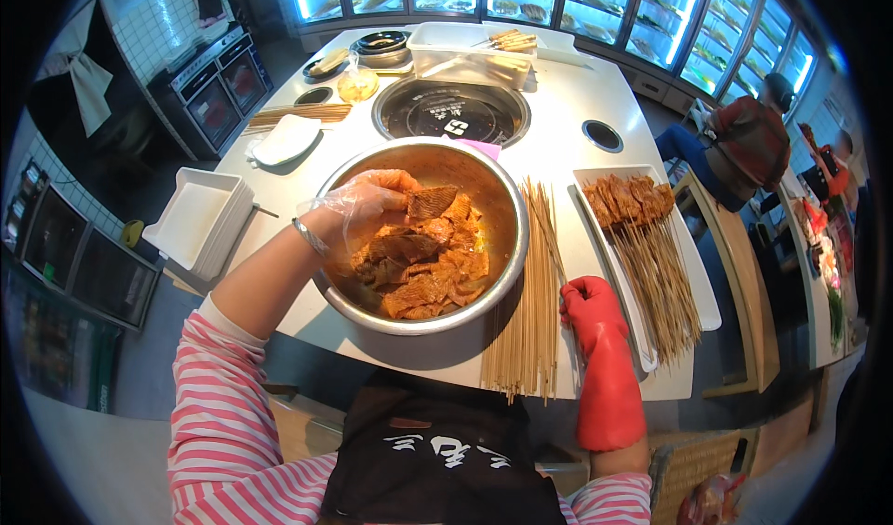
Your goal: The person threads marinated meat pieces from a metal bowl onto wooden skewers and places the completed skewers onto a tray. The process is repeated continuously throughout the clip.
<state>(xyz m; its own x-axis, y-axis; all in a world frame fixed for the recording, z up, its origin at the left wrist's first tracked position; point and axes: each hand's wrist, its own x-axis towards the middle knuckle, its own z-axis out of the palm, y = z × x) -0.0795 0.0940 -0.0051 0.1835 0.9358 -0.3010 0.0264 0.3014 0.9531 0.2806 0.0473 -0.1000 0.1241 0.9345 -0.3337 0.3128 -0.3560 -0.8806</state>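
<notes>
Over a large steel bowl (513, 267) my left hand (380, 197), in a clear plastic glove, holds a scored, reddish-brown piece of food (431, 203). More seasoned slices (432, 277) lie in the bowl below it. My right hand (589, 302), in a red rubber glove, is closed on a thin wooden skewer (554, 246), whose upper part slants over a bundle of loose skewers (527, 330) beside the bowl. To the right, a long white tray (708, 309) bears a pile of loaded skewers (628, 204), their bare sticks towards me.
Stacked white trays (199, 225) stand at the left, near a white plate (287, 140). Behind the bowl are a round cooker set in the table (453, 110) and a plastic bin (436, 54). A person (746, 141) sits at the right.
</notes>
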